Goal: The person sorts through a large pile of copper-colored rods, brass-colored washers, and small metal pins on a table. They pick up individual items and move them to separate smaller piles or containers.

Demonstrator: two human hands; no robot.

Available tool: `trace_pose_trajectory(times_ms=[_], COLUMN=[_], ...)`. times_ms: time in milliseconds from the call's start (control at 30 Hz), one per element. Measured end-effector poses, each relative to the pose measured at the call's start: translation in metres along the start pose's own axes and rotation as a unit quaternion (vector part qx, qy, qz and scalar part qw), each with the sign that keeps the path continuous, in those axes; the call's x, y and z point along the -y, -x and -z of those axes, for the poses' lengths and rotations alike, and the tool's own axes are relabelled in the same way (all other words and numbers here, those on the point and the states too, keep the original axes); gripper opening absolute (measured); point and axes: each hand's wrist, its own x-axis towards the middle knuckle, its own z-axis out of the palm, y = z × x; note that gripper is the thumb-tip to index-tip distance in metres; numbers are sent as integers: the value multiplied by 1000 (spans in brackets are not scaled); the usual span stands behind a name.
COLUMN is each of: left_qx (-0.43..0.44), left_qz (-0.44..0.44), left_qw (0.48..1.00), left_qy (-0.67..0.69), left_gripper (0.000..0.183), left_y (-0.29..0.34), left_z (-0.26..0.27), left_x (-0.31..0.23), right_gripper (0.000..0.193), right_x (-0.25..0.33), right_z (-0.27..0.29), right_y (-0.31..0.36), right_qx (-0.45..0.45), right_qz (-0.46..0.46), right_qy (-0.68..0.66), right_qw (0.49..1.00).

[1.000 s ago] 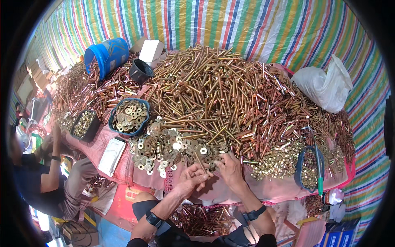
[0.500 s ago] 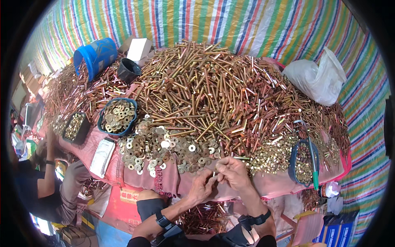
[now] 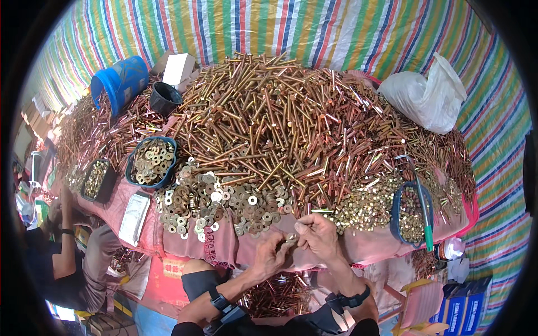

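Note:
My left hand is closed, with a small metal fastener at its fingertips. It looks like a bolt end with a washer, but most of it is hidden by the fingers. Close beside it, my right hand is pinched, thumb against forefinger; whatever it holds is too small to make out. Both hands are over the near edge of the pink cloth. Loose washers lie just beyond the left hand. Small brass-coloured nuts are heaped beyond the right hand, and a large pile of long bolts rises behind.
A blue tub of washers stands left; a blue basket of nuts with a green-handled tool stands right. Behind are a tipped blue bucket, a black pot and a white sack. Another person sits at left.
The fastener at my left fingertips has turned, showing a wider ring-like shape. My right hand has shifted slightly, its fingertips a little higher off the left's. The whole view has moved slightly.

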Motion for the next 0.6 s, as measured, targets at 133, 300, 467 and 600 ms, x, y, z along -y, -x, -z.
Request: trace_pose_trajectory(times_ms=[133,300,467,600], left_qx=[1,-4,-2,-15], left_qz=[47,107,127,-9], left_qw=[998,984,984,998], left_qy=[48,143,128,58], left_gripper=[9,24,31,24], left_y=[3,1,-4,-6], left_z=[-1,-8,-6,2], left_x=[0,0,-10,-22], right_gripper=[18,27,35,36], right_x=[-6,-18,-31,-37], right_z=[17,27,27,34], right_y=[-6,-15,-24,-25], right_qx=[-121,-171,-115,-83], right_qz=[59,118,22,-25], right_qy=[204,418,498,391], right_qw=[970,885,860,916])
